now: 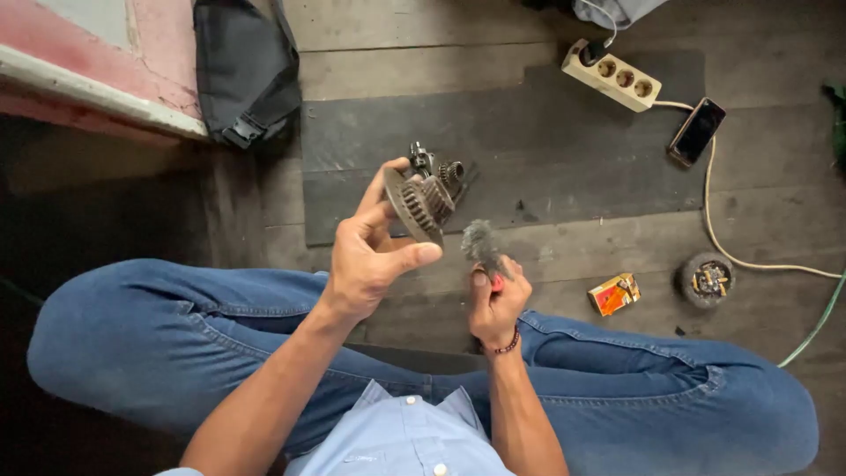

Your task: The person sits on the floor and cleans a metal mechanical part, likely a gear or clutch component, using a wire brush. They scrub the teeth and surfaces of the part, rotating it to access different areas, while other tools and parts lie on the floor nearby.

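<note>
— Closest to the lens, what do you see?

— Light blue shirt (401, 436) at the bottom middle, then crossed legs in blue jeans (176, 344) spreading to both lower corners. From there two bare forearms rise to the hands.

— And the hands?

— Left hand (370, 256), middle of the frame, is closed around a greasy toothed gear (421, 204), thumb along its lower edge, fingers behind it. Right hand (496, 300), just right and lower, grips a small brush (480, 244) with dirty grey bristles pointing up; a beaded bracelet (507, 345) sits on that wrist. Bristles are just beside the gear; whether they touch it I cannot tell.

— Further out?

— Another metal gear part (438, 167) lies on a dark mat (546, 141) on the plank floor (564, 256), just above the held gear. Right of the hands: a small orange box (614, 293), then a round tin (708, 278) full of bits. Upper right holds a cream power strip (612, 75), a phone (697, 130) and a pale cable (718, 234) looping down. A dark bag (244, 66) lies upper left, beside a pink painted ledge (97, 84).
</note>
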